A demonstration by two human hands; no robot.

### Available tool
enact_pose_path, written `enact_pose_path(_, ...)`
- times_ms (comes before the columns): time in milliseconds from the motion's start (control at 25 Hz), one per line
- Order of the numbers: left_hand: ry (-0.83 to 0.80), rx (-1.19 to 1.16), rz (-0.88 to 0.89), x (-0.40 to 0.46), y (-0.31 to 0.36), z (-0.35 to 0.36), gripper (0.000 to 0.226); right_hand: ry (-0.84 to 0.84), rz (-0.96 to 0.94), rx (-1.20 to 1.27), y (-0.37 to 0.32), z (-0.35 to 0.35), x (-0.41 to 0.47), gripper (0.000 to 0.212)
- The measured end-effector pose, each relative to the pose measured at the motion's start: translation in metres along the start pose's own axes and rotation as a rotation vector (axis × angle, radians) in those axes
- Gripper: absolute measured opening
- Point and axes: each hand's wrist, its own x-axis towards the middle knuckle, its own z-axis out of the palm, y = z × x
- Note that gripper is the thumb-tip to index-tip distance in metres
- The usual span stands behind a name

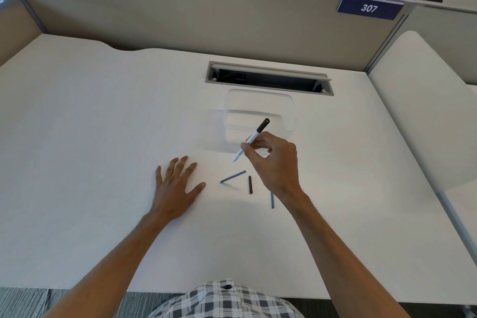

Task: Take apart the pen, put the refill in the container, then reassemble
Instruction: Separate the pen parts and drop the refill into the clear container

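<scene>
Right hand (273,160) raised just above the white counter (90,124), its fingers (254,143) curled and pinching a white pen (251,140) at mid-barrel. The pen is tilted, black capped end pointing up and away toward the container, pale lower end pointing down and toward the person's left. A clear plastic container (258,100) sits on the counter just beyond the right hand, in front of a grey cable slot (268,77); the pen's black end overlaps the container's near part in this view, though whether it is over the container or short of it cannot be told. Left hand (175,188) lies flat, palm down on the counter, fingers straight and spread, holding nothing, well left of the pen. Three small loose pieces lie on the counter between and below the hands: a bluish slender rod (233,176) lying at a slant, a short black piece (250,184) just right of it, and a second bluish rod (272,200) partly hidden by the right wrist. Which of these is the refill cannot be told. A beige partition (180,15) backs the counter, with a dark blue plate (369,8) reading 307. Checked shirt (224,302) at bottom edge.
</scene>
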Motion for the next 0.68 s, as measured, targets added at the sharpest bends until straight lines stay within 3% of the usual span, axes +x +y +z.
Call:
enact_pose_path(320, 0.112, -0.078, 0.063, 0.002, 0.018, -0.016, 0.063, -0.019, 0.024, 0.104, -0.001, -0.004, -0.006, 0.010)
enact_pose_path(520, 0.361, -0.166, 0.156, 0.001, 0.048, -0.041, 0.045, -0.135, 0.079, -0.003, 0.008, 0.003, -0.017, 0.011)
enact_pose_path(680, 0.500, -0.107, 0.361, -0.001, 0.067, -0.053, 0.038, -0.243, 0.072, -0.056, 0.014, 0.010, -0.025, 0.018)
